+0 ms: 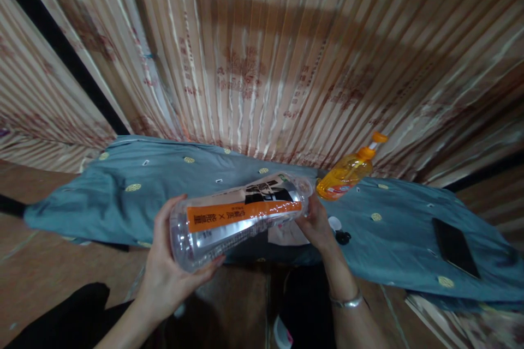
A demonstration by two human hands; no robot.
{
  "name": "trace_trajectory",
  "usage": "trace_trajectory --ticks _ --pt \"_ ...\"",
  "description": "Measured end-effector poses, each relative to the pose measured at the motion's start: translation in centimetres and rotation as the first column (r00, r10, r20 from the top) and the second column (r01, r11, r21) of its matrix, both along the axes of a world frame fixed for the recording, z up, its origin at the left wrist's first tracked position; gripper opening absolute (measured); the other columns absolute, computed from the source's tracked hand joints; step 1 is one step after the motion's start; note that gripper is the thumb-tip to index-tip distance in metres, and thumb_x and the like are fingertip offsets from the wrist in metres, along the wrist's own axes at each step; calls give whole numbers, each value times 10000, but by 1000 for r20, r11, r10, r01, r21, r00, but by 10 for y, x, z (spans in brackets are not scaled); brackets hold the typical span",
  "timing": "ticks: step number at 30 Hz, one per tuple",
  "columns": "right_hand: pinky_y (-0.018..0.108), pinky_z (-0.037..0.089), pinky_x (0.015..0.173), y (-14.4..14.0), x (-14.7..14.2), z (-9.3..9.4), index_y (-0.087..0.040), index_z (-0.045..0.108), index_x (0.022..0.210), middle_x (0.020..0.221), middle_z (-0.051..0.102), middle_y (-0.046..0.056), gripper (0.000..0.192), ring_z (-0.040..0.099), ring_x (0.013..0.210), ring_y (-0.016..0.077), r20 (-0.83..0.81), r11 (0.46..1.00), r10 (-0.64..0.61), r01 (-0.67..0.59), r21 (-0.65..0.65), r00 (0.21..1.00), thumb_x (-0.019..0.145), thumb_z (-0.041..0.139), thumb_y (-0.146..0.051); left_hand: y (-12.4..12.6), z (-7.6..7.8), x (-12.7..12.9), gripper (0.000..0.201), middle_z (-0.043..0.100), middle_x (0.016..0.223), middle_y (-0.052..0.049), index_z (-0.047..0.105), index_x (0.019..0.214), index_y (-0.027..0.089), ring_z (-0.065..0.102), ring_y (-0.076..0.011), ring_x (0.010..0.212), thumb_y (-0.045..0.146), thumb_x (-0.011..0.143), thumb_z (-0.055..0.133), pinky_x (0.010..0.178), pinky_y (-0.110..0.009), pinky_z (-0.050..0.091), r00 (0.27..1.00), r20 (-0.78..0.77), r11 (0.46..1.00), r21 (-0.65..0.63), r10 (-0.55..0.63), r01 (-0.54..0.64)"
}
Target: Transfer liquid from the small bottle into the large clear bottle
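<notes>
A large clear plastic bottle with an orange, white and silver label lies nearly sideways between my hands, above the cloth. Its wide base rests in my left hand, the thumb and fingers wrapped around it. At the narrower neck end, my right hand grips the bottle, its fingers partly hidden behind it. Just beyond the right hand stands a pump bottle of yellow liquid with an orange pump head. Near the right wrist, a small white round piece and a small black object lie on the cloth.
A teal cloth with pineapple prints covers the low surface ahead. On its right side lies a dark phone-like slab. Behind hangs a pleated, patterned curtain. A pale sheet shows below the bottle. Brown tiled floor lies in front.
</notes>
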State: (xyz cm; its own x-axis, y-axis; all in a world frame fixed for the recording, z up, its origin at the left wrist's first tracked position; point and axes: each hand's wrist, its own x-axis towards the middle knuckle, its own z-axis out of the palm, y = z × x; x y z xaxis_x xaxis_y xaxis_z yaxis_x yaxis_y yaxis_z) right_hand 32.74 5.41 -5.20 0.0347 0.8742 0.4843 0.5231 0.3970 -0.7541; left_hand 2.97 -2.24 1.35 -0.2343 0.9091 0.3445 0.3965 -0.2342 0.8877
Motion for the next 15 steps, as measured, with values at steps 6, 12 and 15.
trace_trajectory --ticks 6,12,15 --pt "504 541 1165 0 -1 -2 -219 595 1450 1421 716 136 626 667 1359 335 -23 1000 -2 2 3 1000 857 753 -347 0 -1 2 962 676 1268 -74 487 1466 302 719 -324 1107 486 617 902 1007 -522 623 998 62 1000 -19 7 -6" --pt "509 533 1176 0 2 -2 -210 578 1485 1439 706 144 661 653 1378 345 5 1000 14 -14 8 1000 860 753 -334 1 -1 0 978 657 1317 -102 472 1477 281 697 -343 1151 484 619 896 1070 -573 579 1000 31 1000 -19 5 -4" --pt "516 541 1162 0 2 -2 -207 587 1471 1418 718 144 657 667 1358 351 21 1000 5 -5 8 1000 847 754 -324 1 0 0 955 668 1289 -94 471 1479 278 710 -327 1119 502 647 882 1037 -547 602 1000 8 1000 -9 -6 6"
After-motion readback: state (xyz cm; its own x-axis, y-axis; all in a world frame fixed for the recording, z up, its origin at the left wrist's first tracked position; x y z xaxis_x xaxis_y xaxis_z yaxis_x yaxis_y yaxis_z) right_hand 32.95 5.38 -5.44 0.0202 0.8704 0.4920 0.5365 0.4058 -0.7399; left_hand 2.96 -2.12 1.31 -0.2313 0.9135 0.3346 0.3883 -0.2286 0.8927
